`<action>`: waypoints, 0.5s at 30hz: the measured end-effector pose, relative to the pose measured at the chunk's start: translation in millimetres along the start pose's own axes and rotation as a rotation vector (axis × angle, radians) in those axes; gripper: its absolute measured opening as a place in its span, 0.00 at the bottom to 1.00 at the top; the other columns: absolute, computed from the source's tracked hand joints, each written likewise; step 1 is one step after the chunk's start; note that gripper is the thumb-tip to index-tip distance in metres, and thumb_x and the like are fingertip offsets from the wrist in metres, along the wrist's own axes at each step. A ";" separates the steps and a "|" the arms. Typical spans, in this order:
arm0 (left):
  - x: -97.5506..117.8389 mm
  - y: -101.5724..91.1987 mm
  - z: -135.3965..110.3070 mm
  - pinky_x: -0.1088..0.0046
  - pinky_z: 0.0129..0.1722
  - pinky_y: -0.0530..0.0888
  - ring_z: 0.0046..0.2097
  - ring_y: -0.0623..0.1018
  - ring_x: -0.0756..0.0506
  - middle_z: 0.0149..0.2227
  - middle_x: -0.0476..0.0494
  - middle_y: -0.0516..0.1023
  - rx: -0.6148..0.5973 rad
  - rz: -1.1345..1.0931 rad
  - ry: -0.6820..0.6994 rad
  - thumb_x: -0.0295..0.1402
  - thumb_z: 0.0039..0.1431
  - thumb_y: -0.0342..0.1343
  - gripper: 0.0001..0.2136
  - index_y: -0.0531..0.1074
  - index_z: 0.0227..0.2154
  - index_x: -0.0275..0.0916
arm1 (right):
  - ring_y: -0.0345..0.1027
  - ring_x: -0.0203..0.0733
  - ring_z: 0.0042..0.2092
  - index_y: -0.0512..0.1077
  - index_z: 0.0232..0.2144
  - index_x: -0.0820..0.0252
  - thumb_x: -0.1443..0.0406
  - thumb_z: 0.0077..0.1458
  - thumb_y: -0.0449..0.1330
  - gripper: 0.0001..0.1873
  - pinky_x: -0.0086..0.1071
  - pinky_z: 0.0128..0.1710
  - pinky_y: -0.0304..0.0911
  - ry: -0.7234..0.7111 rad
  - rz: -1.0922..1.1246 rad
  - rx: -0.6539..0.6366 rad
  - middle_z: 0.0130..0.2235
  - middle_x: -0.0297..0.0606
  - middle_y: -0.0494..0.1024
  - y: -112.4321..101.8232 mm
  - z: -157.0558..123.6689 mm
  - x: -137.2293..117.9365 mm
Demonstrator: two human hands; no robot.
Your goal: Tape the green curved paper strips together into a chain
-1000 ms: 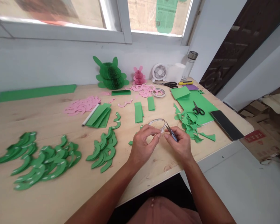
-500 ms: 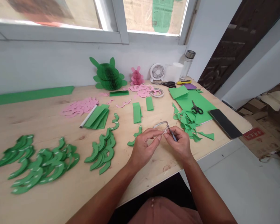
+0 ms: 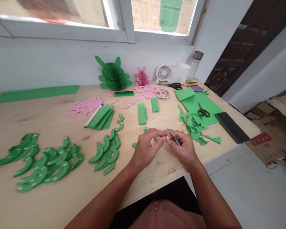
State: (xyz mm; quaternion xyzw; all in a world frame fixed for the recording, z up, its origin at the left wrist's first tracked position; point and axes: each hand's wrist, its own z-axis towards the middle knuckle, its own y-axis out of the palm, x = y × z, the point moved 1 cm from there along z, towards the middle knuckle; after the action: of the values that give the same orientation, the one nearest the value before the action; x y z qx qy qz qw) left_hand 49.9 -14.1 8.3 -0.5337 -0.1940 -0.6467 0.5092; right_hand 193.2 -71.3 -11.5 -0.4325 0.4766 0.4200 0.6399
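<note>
My left hand [image 3: 147, 148] pinches a small white piece [image 3: 167, 138], which looks like tape, between thumb and fingertips. Close against it, my right hand [image 3: 183, 147] grips a slim pointed metal tool [image 3: 173, 136], tweezers-like, its dark tip pointing up and left. Whether it opens like scissors is hidden by the fingers. Behind both hands lies a ring-shaped tape roll [image 3: 158, 136], partly covered. A curved green paper strip [image 3: 134, 145] shows beside my left hand, mostly hidden by it.
Green curved cutouts with white marks lie in piles [image 3: 108, 152] on the left. Folded green papers [image 3: 101, 117] and pink cutouts [image 3: 84, 106] lie farther back. To the right are green scraps [image 3: 194, 125], black scissors [image 3: 203, 110] and a phone [image 3: 232, 127]. A small fan [image 3: 163, 72] stands by the wall.
The tape roll now sits lower behind my hands, and the tool's tip has swung leftward, away from the roll's rim. The view has shifted slightly. Both hands keep their hold.
</note>
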 end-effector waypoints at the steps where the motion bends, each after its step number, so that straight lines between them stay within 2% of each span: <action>1: -0.1 -0.1 0.1 0.70 0.39 0.70 0.36 0.76 0.47 0.31 0.46 0.78 -0.013 -0.001 0.002 0.30 0.55 0.55 0.04 0.75 0.28 0.39 | 0.52 0.31 0.23 0.68 0.23 0.60 0.63 0.48 0.62 0.08 0.26 0.22 0.48 -0.001 0.003 -0.008 0.21 0.28 0.63 0.0 -0.1 -0.1; 15: -1.5 -1.6 0.8 0.71 0.37 0.69 0.35 0.74 0.47 0.31 0.46 0.76 -0.095 0.044 -0.013 0.30 0.56 0.51 0.05 0.70 0.29 0.38 | 0.50 0.30 0.23 0.68 0.24 0.60 0.62 0.49 0.61 0.09 0.26 0.23 0.46 0.016 0.011 -0.087 0.21 0.28 0.62 -1.1 -1.1 -0.8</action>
State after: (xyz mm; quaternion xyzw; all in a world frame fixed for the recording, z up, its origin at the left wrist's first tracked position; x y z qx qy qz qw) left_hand 48.7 -12.1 7.7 -0.5654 -0.1546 -0.6406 0.4961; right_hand 193.8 -72.8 -10.8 -0.4605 0.4652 0.4404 0.6145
